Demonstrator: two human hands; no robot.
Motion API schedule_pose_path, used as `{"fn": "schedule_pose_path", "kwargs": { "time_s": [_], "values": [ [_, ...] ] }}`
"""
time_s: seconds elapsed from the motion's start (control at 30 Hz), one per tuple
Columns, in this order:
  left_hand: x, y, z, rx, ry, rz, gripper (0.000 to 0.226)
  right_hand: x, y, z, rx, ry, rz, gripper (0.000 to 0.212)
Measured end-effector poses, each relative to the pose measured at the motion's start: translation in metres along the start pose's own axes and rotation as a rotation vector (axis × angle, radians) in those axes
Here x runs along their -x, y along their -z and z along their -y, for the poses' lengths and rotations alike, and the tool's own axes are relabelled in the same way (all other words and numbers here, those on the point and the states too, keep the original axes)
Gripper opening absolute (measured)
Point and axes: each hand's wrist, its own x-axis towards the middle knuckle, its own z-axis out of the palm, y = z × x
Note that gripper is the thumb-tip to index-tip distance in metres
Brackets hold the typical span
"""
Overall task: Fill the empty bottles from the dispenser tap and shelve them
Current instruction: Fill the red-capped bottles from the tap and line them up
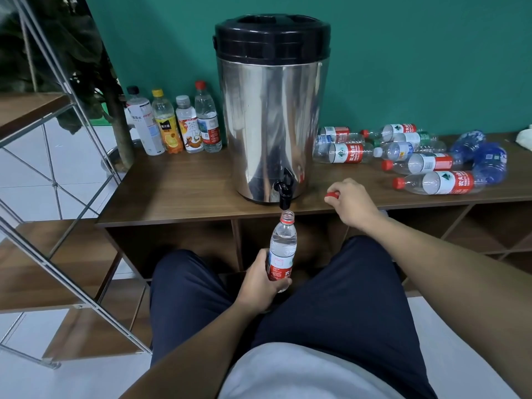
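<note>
Bottles are what all this is about, and the one in play [282, 249] is standing upright just under the black tap [284, 188], its open neck lined up with the spout so nothing would spill past it. It is looking nearly full of clear water, and I can't make out any stream running at the moment. The left hand [260, 280] is wrapping round its red-labelled lower half, gripping low so the mouth is staying free. The right hand [349, 201] is resting on the edge of the wooden cabinet top [184, 188], pinching the red cap [332, 194] between its fingertips, presumably keeping it ready for closing. The steel dispenser [272, 122] is sitting close to the front edge so the tap overhangs it. Empties [426, 162] are lying on their sides in a loose pile to the right of it, while four capped bottles [175, 125] are standing in a row against the wall on the left. My guess is that capping is coming next, then shelving.
</note>
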Motion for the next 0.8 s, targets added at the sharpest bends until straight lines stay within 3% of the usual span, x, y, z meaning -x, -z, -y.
{"fn": "schedule_pose_path", "kwargs": {
  "time_s": [0.17, 0.27, 0.67, 0.8],
  "values": [
    [0.001, 0.0, -0.005, 0.0, -0.029, 0.003, 0.065, 0.028, 0.011, 0.028, -0.356, 0.169, 0.051, 0.016],
    [0.002, 0.0, -0.01, 0.011, -0.044, 0.01, 0.065, 0.049, 0.013, 0.041, -0.415, 0.289, 0.13, 0.02],
    [0.0, 0.022, -0.048, 0.089, -0.113, 0.076, 0.076, 0.06, 0.073, 0.064, -0.069, 0.644, 0.245, 0.028],
    [0.003, 0.035, -0.063, 0.125, -0.124, 0.103, 0.078, 0.057, 0.096, 0.083, 0.048, 0.656, 0.244, 0.023]
  ]
}}
